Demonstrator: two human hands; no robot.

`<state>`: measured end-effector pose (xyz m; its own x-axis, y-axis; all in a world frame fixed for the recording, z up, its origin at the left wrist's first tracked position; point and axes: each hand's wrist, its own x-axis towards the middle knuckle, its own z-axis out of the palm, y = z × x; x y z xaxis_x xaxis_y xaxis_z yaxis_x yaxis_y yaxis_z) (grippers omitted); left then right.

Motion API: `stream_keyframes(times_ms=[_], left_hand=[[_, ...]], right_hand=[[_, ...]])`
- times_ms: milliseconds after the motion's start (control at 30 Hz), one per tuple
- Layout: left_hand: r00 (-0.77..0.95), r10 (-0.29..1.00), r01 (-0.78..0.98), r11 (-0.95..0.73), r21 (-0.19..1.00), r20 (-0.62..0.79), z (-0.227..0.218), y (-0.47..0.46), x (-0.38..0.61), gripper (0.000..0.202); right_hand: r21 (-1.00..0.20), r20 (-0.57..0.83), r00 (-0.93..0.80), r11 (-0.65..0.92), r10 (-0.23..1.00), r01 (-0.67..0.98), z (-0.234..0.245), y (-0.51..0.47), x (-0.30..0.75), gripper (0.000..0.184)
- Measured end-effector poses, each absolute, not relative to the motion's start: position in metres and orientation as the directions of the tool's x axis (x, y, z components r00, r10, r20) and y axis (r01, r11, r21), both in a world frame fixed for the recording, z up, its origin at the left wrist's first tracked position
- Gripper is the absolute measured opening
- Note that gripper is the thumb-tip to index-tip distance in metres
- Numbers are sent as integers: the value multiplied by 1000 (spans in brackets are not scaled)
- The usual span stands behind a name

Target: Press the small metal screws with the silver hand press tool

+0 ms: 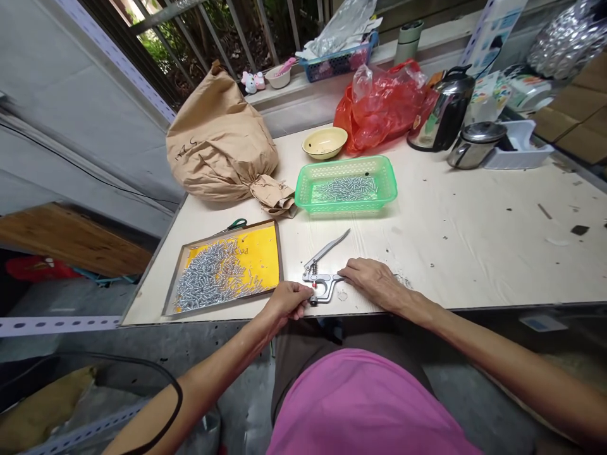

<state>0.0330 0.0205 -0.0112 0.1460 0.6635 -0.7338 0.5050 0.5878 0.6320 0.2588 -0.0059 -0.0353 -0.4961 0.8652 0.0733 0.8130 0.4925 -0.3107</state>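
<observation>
Metal snap-fastener pliers (326, 278) lie on the table by its front edge, the upper handle raised and a small red piece showing at the jaws. My right hand (372, 279) grips the end of the lower handle, palm down. At the jaws, my left hand (291, 298) is closed in a pinch; whatever is between its fingertips is too small to make out. Left of the pliers, a shallow tray (279, 256) with a yellow lining bears many small silvery metal pins. Beyond the pliers, a green plastic basket (344, 205) holds more of these pins.
A tied brown paper sack (218, 139) stands at the back left, and green-handled scissors (236, 224) lie behind the tray. Farther back are a yellow bowl (325, 143), a red plastic bag (374, 114), a kettle (446, 110) and a lidded metal pot (475, 145).
</observation>
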Motion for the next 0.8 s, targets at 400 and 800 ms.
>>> stream_keyframes(times_ms=[400, 800], left_hand=[[261, 582, 595, 532, 603, -770, -11, 26, 33, 36], [261, 588, 631, 496, 596, -766, -12, 24, 33, 40]], right_hand=[[-366, 30, -535, 507, 844, 780, -25, -3, 270, 24], [-287, -82, -591, 549, 802, 785, -31, 54, 280, 104]])
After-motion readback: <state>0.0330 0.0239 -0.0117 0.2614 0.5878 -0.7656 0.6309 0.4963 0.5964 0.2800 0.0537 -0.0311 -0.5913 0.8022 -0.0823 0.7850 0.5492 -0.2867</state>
